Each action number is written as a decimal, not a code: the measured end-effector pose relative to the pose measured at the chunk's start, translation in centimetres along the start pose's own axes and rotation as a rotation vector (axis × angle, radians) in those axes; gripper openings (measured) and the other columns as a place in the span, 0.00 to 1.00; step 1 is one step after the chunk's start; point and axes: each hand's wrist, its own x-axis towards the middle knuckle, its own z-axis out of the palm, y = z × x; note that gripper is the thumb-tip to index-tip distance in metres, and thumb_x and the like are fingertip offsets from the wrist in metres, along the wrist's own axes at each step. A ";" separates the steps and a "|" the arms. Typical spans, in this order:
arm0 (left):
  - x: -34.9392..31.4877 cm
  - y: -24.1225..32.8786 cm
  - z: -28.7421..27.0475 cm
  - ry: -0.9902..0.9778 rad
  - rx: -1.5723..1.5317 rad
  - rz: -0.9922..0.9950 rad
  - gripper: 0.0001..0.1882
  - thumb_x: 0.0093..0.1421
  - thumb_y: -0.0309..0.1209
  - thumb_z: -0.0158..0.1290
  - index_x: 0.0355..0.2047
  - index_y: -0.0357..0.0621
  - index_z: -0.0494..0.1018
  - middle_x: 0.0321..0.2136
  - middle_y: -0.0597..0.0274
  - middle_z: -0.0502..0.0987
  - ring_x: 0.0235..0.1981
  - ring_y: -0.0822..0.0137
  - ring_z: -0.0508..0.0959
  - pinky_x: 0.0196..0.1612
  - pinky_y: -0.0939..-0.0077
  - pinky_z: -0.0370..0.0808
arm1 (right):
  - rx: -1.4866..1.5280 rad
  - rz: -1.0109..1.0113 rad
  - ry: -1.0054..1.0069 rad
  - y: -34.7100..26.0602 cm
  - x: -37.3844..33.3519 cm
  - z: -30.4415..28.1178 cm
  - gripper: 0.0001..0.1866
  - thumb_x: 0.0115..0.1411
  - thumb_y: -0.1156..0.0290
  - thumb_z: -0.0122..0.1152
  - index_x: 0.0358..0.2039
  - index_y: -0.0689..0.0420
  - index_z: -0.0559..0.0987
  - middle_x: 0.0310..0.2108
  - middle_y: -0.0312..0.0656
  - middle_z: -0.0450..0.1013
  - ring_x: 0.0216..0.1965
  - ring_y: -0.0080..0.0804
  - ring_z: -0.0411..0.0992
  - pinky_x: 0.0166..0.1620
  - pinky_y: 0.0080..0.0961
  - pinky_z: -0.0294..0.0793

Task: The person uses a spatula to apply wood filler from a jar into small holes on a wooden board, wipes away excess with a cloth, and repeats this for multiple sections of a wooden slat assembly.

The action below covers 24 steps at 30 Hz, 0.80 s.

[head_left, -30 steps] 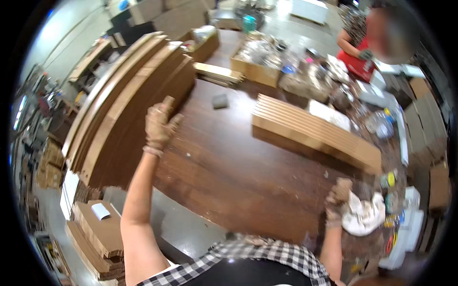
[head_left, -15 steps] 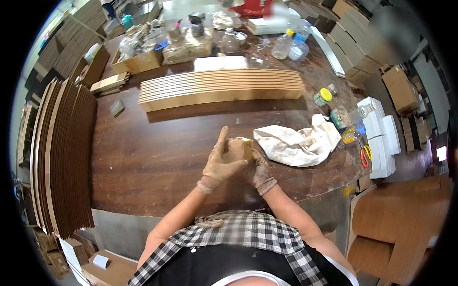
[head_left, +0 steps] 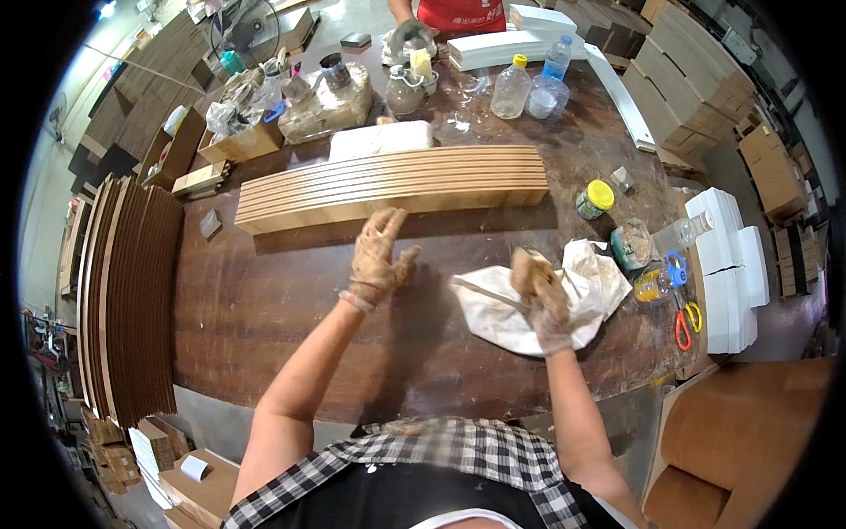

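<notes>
My left hand [head_left: 379, 260], in a stained glove, hovers over the table just in front of the stack of long wooden strips [head_left: 392, 189]. Its fingers are apart and nothing is in them. My right hand [head_left: 548, 309], gloved too, is above the crumpled white cloth [head_left: 493, 326] and somewhat blurred. It grips a small tan block [head_left: 526, 271], partly covered by the fingers. Whether the block touches the cloth I cannot tell.
A yellow-lidded jar [head_left: 595, 200], bottles and scissors [head_left: 686, 324] sit on the right. Grooved brown boards [head_left: 132, 300] stand at the left edge. Across the table, another person's gloved hand [head_left: 411, 40] is beside a small jug [head_left: 404, 91].
My hands have parted. The right hand has carried the tan block right, over the white cloth; the left has moved left and up, toward the strips. A co-worker's hand now shows across the table.
</notes>
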 end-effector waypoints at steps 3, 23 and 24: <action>4.3 -1.5 0.6 -0.015 0.333 -0.033 0.37 0.56 0.38 0.63 0.64 0.49 0.63 0.63 0.53 0.64 0.66 0.48 0.61 0.66 0.53 0.61 | -0.056 -0.102 0.119 -2.9 -2.5 -4.2 0.33 0.57 0.58 0.69 0.56 0.63 0.69 0.49 0.40 0.71 0.49 0.29 0.72 0.48 0.22 0.77; 7.0 -3.8 1.4 -0.237 0.346 0.128 0.27 0.47 0.21 0.56 0.51 0.44 0.72 0.46 0.51 0.74 0.50 0.49 0.74 0.51 0.55 0.73 | 0.059 -0.305 0.394 -2.6 -4.3 -3.5 0.28 0.61 0.63 0.67 0.56 0.64 0.70 0.51 0.39 0.71 0.52 0.26 0.70 0.55 0.25 0.72; 7.6 -3.7 1.3 -0.274 0.400 0.130 0.25 0.50 0.22 0.55 0.51 0.44 0.71 0.40 0.50 0.77 0.45 0.49 0.77 0.48 0.55 0.74 | 0.054 -0.306 0.358 -2.2 -4.2 -2.7 0.28 0.60 0.63 0.67 0.56 0.64 0.70 0.50 0.39 0.71 0.51 0.26 0.71 0.55 0.25 0.72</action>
